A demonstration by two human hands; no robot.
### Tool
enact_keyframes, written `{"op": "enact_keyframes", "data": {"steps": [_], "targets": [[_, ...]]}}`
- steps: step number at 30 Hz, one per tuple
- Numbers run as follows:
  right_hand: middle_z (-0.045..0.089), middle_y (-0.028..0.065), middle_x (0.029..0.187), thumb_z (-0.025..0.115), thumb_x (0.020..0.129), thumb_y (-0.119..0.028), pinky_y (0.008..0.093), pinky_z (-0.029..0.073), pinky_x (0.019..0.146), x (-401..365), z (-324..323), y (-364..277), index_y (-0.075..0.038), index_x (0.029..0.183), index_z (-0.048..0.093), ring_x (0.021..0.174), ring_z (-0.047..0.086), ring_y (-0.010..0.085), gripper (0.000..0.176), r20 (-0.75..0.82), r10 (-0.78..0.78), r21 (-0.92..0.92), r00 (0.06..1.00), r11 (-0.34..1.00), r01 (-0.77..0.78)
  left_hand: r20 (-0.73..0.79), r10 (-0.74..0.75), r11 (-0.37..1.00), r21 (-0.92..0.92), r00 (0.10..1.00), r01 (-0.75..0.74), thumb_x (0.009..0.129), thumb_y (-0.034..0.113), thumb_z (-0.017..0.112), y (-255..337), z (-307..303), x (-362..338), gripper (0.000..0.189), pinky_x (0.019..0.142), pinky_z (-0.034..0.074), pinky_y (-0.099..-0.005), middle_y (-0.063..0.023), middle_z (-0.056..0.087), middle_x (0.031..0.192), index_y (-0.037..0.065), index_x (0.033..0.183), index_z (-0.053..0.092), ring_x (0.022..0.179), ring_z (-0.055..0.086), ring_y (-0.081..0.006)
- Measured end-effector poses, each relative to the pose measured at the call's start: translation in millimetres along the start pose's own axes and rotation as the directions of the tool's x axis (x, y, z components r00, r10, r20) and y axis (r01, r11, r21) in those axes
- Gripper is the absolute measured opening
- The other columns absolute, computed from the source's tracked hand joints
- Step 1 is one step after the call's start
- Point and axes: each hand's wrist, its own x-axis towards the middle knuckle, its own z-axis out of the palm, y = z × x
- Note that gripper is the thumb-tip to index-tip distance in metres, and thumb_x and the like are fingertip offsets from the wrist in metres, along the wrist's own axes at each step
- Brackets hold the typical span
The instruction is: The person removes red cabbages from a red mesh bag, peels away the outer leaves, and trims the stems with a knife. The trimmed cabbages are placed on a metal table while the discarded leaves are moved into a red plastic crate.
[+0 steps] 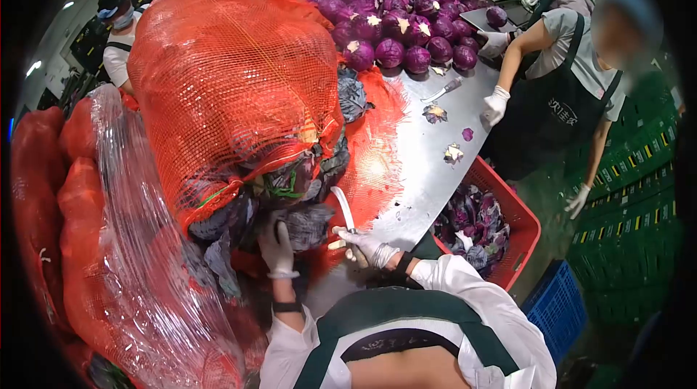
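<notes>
Green apron (pixel 399 301) nearest, mesh sack (pixel 232 84) holds cabbages (pixel 296 175), red crate (pixel 536 233) purple leaves (pixel 475 223).

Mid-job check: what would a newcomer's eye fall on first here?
Probably the huge orange sack, bulging across the upper left. Next, the purple cabbages heaped at the far end of the metal table. Closer in, low centre, the wearer's right hand holds a knife.

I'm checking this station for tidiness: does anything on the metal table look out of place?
Yes. A loose knife lies near the cabbage heap with no hand on it, and trimmed scraps are scattered outside the red crate. Frayed orange netting also spreads across the table.
</notes>
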Motion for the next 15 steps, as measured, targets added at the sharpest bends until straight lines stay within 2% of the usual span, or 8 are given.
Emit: {"op": "enact_keyframes", "data": {"steps": [2,4,6,7,8,11,13,15], "targets": [[0.062,0.0057,0.089,0.059,0.085,-0.049,0.0203,0.041,0.044,0,-3,6,-0.015,0.111,0.047,0.055,0.054,0.0091,0.045,-0.002,0.062,0.082,0.998,0.995,-0.062,0.125,0.058,0.942,0.321,0.990,-0.096,0.089,0.032,0.055,32,-12,-23,0.045,0.101,0.033,-0.0429,-0.0198,0.055,0.121,-0.002,0.120,0.055,0.116,0.048,-0.0337],[0.060,0.0062,0.079,0.057,0.082,-0.060,0.0224,0.040,0.043,-5,-8,6,-0.016,0.103,0.047,0.056,0.055,0.0117,0.050,-0.103,0.236,0.171,0.966,0.961,-0.217,0.252,-0.077,0.922,0.386,0.965,-0.027,0.083,0.030,0.063,43,-11,-26,0.053,0.103,0.031,-0.0450,-0.0192,0.051,0.126,0.002,0.126,0.050,0.119,0.046,-0.0337],[0.054,0.0044,0.066,0.054,0.080,-0.066,0.0243,0.039,0.041,9,-28,31,-0.016,0.101,0.047,0.055,0.054,0.0132,0.054,-0.121,0.229,0.188,0.966,0.961,-0.204,0.132,0.262,0.958,0.082,0.956,-0.274,0.076,0.029,0.072,18,8,-20,0.072,0.103,0.031,-0.0442,-0.0195,0.048,0.129,0.006,0.135,0.039,0.119,0.046,-0.0344],[0.052,0.0039,0.063,0.052,0.080,-0.067,0.0247,0.038,0.040,11,-29,33,-0.016,0.100,0.047,0.054,0.053,0.0134,0.055,-0.100,0.219,0.188,0.971,0.962,-0.197,0.406,0.122,0.971,-0.237,0.906,-0.025,0.074,0.022,0.075,14,18,-13,0.081,0.105,0.031,-0.0385,-0.0182,0.041,0.135,0.004,0.139,0.031,0.122,0.044,-0.0273],[0.050,0.0033,0.059,0.051,0.080,-0.068,0.0250,0.037,0.039,12,-31,34,-0.016,0.100,0.046,0.053,0.053,0.0137,0.056,-0.077,0.205,0.183,0.976,0.965,-0.188,0.504,0.051,0.886,-0.422,0.862,0.194,0.074,0.019,0.074,14,25,-15,0.081,0.104,0.032,-0.0346,-0.0162,0.041,0.135,0.001,0.139,0.029,0.122,0.042,-0.0236],[0.052,0.0030,0.063,0.054,0.083,-0.060,0.0245,0.038,0.040,5,-34,29,-0.016,0.095,0.049,0.050,0.050,0.0142,0.046,-0.101,0.118,0.248,0.988,0.965,-0.090,0.475,0.158,0.922,-0.384,0.866,0.042,0.073,0.017,0.075,15,36,-21,0.082,0.104,0.032,-0.0350,-0.0148,0.042,0.133,0.001,0.139,0.028,0.122,0.042,-0.0234],[0.052,0.0024,0.064,0.059,0.086,-0.047,0.0249,0.040,0.042,-13,-31,17,-0.016,0.095,0.051,0.048,0.048,0.0143,0.034,-0.168,-0.014,0.312,0.986,0.948,0.067,0.457,0.250,0.845,-0.534,0.854,0.038,0.073,0.022,0.075,24,36,-30,0.084,0.105,0.031,-0.0360,-0.0138,0.040,0.133,0.001,0.139,0.027,0.123,0.040,-0.0243],[0.053,0.0005,0.080,0.061,0.088,-0.035,0.0248,0.041,0.043,-53,-34,-8,-0.015,0.110,0.047,0.054,0.050,0.0115,0.033,-0.223,-0.152,0.188,0.963,0.963,0.195,0.445,0.305,0.818,-0.575,0.842,0.007,0.074,0.024,0.075,39,34,-39,0.084,0.105,0.031,-0.0362,-0.0136,0.039,0.134,0.001,0.138,0.027,0.124,0.039,-0.0245]]}}
